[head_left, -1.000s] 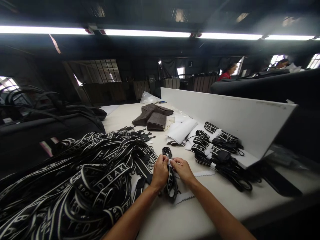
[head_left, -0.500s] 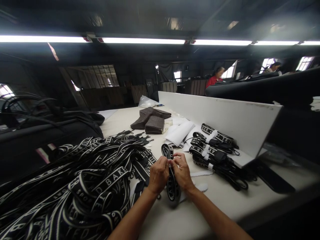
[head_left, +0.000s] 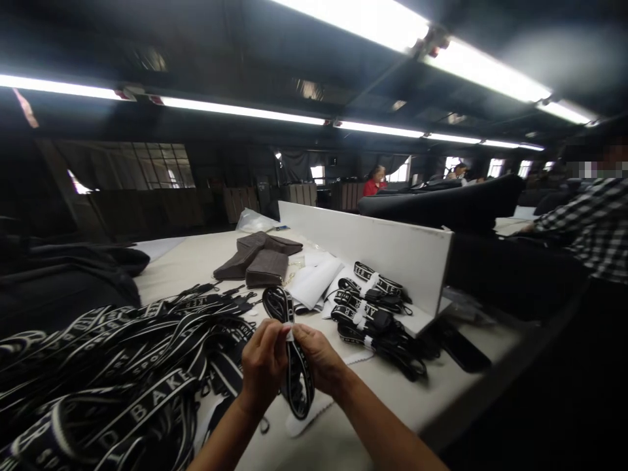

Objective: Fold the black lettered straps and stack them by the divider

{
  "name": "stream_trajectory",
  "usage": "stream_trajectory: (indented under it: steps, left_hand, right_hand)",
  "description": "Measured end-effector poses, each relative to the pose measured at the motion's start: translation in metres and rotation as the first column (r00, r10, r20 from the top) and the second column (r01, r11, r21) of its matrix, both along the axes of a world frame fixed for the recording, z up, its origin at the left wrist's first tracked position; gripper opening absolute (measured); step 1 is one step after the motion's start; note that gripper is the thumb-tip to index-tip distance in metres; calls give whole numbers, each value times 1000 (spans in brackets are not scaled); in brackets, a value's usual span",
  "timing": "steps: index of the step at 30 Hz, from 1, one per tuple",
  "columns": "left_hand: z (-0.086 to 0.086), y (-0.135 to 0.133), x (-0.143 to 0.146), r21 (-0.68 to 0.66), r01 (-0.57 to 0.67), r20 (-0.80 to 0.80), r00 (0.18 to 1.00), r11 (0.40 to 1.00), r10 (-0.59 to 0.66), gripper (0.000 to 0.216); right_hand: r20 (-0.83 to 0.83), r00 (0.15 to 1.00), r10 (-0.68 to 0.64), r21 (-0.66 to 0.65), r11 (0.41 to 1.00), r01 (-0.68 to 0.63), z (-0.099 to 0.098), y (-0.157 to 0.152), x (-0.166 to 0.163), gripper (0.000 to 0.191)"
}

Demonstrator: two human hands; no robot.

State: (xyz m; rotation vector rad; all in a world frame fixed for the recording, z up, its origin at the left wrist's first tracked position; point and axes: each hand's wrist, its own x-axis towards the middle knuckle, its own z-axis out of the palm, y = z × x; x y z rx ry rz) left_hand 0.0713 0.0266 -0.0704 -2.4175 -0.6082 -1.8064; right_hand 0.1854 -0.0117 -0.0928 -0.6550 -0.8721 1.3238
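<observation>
My left hand point(head_left: 263, 367) and my right hand point(head_left: 320, 360) pinch a folded black strap with white lettering point(head_left: 294, 366) between them, just above the table. A small white band point(head_left: 289, 333) shows at my fingertips, around the strap's middle. The strap's far loop lies near the table and its near loop hangs below my hands. A big loose heap of the same lettered straps point(head_left: 112, 379) spreads to the left of my left hand. To the right, several banded strap bundles point(head_left: 373, 307) lie by a white divider board point(head_left: 373, 252).
Brown pouches point(head_left: 260, 258) and white sheets point(head_left: 316, 281) lie further back on the pale table point(head_left: 196, 261). A dark phone point(head_left: 464, 353) rests near the table's right edge. Black bags point(head_left: 73, 275) sit at left. A person in a checked shirt point(head_left: 583, 226) is at right, others far behind.
The view has swung to the right and up. My hands have drawn closer together on the strap and lifted it slightly, still pinching at the white band.
</observation>
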Motion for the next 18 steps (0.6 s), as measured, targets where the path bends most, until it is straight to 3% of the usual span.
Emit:
stream_trajectory:
  steps: [2,3,4,6,7,8,10,11,14,16,18]
  left_hand:
    - [22,-9,2,21,14,-40,999,1000,-13,15]
    - [32,-15,0,16,22,-65,998,1000,-21,14]
    - [42,-21,-3,7,27,-83,996,1000,-26,13]
    - [57,-33,-16,-5,13,-81,997,1000,-13,12]
    - [63,-39,-26,-14,-12,-69,998,1000,11,12]
    - [67,-45,-37,-35,-44,-64,997,998,42,13]
    - [74,-54,-61,-102,-121,-67,991,987,115,17]
    - [76,-57,-75,-144,-164,-69,985,976,155,19]
    - [80,-53,-120,-271,-307,-85,952,912,294,23]
    - [78,-40,-155,-357,-409,-139,912,840,386,20]
    - [73,-22,-191,-426,-524,-238,851,737,468,14]
  right_hand:
    - [169,966,-197,130,976,176,24,-6,13,40]
    - [289,887,-360,216,927,305,37,-9,25,38]
    - [405,748,-526,319,848,424,50,-10,40,36]
    - [554,298,-777,547,610,574,76,-12,78,31]
    - [600,102,-794,613,537,580,87,-12,100,31]
    - [658,-39,-752,632,524,571,97,-12,121,32]
    - [800,-204,-565,558,575,598,107,-12,159,30]
    - [863,-241,-445,488,605,629,108,-12,174,29]
    - [905,-213,-369,412,633,655,94,-11,198,31]
    - [868,-252,-428,481,595,645,78,-9,193,27]
    - [810,-211,-547,563,625,541,63,-6,170,23]
